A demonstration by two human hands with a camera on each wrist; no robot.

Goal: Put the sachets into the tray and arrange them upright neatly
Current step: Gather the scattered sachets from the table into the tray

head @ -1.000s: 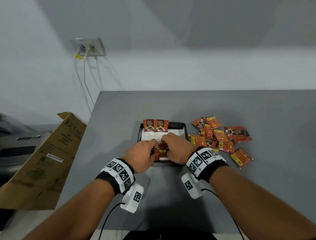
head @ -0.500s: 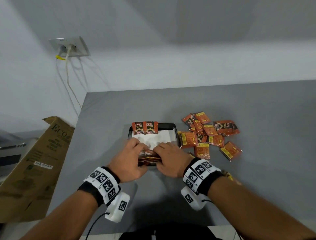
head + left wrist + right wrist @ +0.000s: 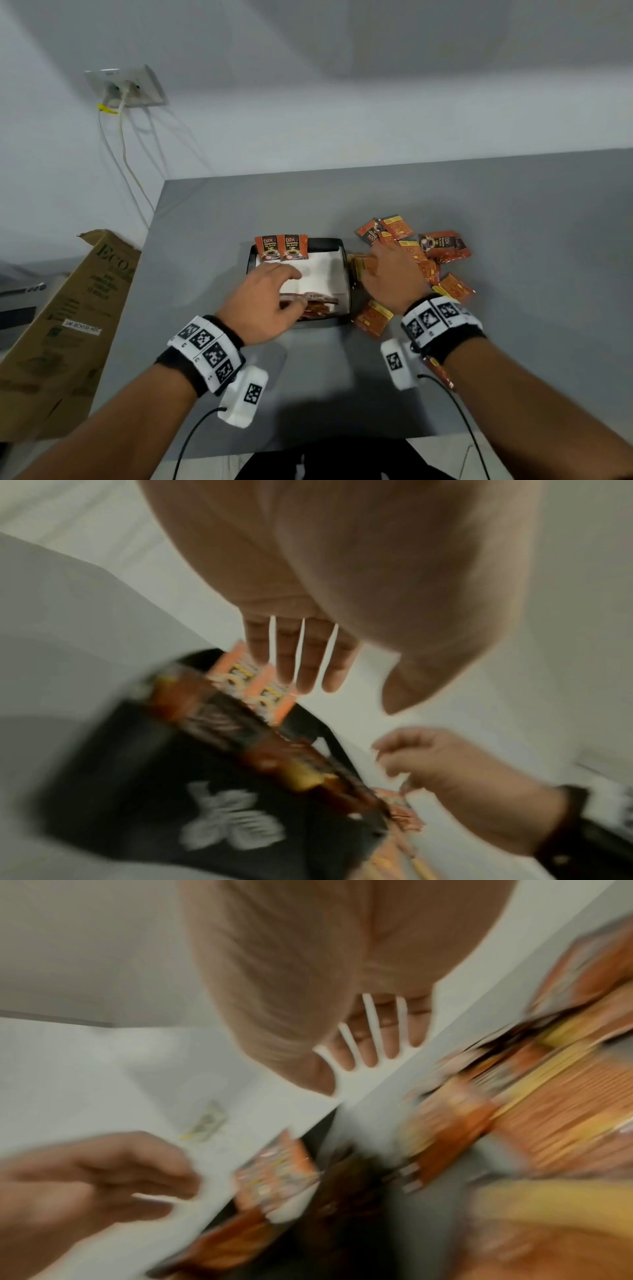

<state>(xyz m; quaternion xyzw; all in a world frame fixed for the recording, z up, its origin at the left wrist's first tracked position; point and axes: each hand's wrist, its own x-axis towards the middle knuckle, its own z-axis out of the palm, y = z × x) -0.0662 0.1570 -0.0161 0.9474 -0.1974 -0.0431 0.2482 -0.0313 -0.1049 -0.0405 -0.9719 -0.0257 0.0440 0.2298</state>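
Two hands that had worked together at the near end of the tray (image 3: 337, 244) half a second before were now apart. The right hand (image 3: 390, 274) had left the tray and lay over the loose sachets (image 3: 445, 245) heaped on the bench (image 3: 513, 205) just right of the tray, its fingers (image 3: 378, 251) stretched out flat and holding nothing. The left hand (image 3: 263, 301) had stayed at the tray's near left corner, fingers relaxed and slightly spread over the white paper lining, thumb beside the flat sachets (image 3: 317, 306) at the tray's near end; whether it touched them I could not tell. Two upright sachets (image 3: 281, 248) stood against the tray's far wall as before.

From the head view the whole layout was plain: the tray at the bench's middle, a cardboard box (image 3: 68, 308) off the bench's left edge, and a wall socket (image 3: 128, 87) with cables beyond the tray. The left wrist view, blurred, showed that hand's fingers (image 3: 301, 656) straight and close together above the upright sachets (image 3: 253, 685), with the right hand (image 3: 445, 772) to the tray's right. The right wrist view, more blurred still, showed straight fingers (image 3: 373, 1037) above orange packets (image 3: 548, 1102) and the left hand (image 3: 95, 1172) loosely curled over the tray.
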